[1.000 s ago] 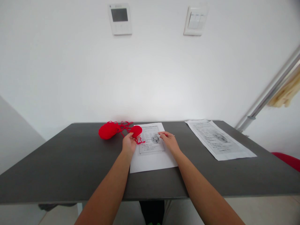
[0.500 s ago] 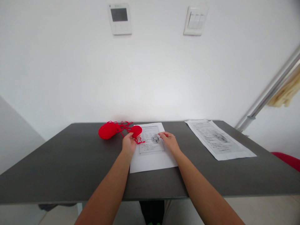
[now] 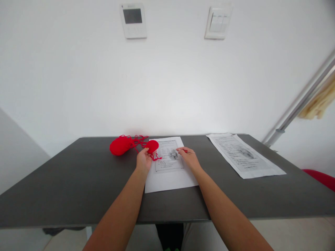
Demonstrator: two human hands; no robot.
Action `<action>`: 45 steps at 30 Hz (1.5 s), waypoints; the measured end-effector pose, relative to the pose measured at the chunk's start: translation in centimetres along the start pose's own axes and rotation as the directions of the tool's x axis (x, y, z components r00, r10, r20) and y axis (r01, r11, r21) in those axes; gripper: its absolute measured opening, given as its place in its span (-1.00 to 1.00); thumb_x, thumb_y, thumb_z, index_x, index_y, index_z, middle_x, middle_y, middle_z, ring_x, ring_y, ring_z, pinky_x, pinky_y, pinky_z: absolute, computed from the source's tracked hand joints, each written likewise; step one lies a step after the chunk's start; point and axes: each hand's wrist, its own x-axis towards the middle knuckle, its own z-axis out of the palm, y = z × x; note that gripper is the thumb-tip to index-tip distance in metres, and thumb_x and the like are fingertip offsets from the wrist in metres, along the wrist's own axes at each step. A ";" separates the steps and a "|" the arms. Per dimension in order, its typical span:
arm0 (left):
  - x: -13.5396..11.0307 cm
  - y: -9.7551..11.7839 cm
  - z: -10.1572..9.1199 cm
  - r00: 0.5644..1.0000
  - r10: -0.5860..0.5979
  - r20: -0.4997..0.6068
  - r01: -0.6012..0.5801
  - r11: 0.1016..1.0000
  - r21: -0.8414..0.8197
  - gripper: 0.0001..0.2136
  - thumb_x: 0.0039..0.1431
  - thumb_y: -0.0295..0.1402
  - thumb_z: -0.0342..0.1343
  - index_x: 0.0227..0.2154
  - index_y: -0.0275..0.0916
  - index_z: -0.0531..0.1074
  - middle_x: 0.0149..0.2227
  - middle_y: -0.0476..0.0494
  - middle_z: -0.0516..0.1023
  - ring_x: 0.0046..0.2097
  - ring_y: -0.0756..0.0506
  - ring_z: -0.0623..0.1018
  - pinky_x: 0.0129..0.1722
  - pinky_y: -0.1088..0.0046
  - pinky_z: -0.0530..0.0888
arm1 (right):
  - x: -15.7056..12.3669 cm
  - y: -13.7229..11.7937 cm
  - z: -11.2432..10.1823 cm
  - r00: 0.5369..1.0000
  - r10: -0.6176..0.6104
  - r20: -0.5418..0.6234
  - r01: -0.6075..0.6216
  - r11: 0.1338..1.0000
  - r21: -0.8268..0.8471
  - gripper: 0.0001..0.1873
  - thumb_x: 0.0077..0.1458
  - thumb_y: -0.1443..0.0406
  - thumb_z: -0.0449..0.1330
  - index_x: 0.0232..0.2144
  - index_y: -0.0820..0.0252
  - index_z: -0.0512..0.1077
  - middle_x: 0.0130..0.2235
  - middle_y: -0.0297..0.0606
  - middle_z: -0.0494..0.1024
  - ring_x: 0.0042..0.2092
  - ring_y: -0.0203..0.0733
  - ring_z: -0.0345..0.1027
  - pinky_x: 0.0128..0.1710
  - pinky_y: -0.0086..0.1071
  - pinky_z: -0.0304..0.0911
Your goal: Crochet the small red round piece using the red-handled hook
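Observation:
Between the thumb and fingers of my left hand [image 3: 144, 158] is a round red crochet piece [image 3: 152, 145], with a loose yarn tail hanging under it. My right hand [image 3: 190, 157] pinches a thin crochet hook [image 3: 189, 152], whose shaft sticks out to the right; its tip is too small to make out. Both hands are over a printed sheet [image 3: 167, 182] with text and a picture. A red ball of yarn [image 3: 120, 145] lies left of my left hand, and loose strands run from it toward the crochet piece.
A second printed sheet [image 3: 261, 171] lies at the right on the dark grey table [image 3: 78, 188]. Behind the table a white wall carries a panel with a screen [image 3: 133, 21] and a light switch [image 3: 217, 23]. A metal pole [image 3: 295, 113] slants at the right.

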 end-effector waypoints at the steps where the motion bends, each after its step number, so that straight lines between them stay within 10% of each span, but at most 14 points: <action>1: 0.0 0.0 0.0 1.000 0.000 0.000 0.000 1.000 0.001 -0.78 0.06 -0.69 -0.09 -0.50 -0.32 0.38 -0.47 -0.17 0.53 -0.41 -0.05 0.55 -0.24 0.33 0.52 | 0.0 0.0 0.0 1.000 -0.002 0.003 0.002 1.000 -0.005 -0.74 -0.13 0.25 0.09 -0.47 0.20 0.56 -0.37 -0.24 0.60 -0.27 -0.12 0.44 -0.21 -0.35 0.26; 45: -0.2 -0.1 0.0 1.000 0.011 0.015 -0.011 0.999 0.032 -0.79 0.07 -0.68 -0.09 -0.51 -0.32 0.37 -0.45 -0.18 0.53 -0.40 -0.05 0.54 -0.26 0.32 0.53 | 0.0 -0.1 -0.2 0.999 0.041 -0.001 -0.041 0.998 -0.038 -0.69 -0.13 0.27 0.09 -0.38 0.26 0.58 -0.45 -0.26 0.57 -0.37 -0.20 0.38 -0.33 -0.40 0.20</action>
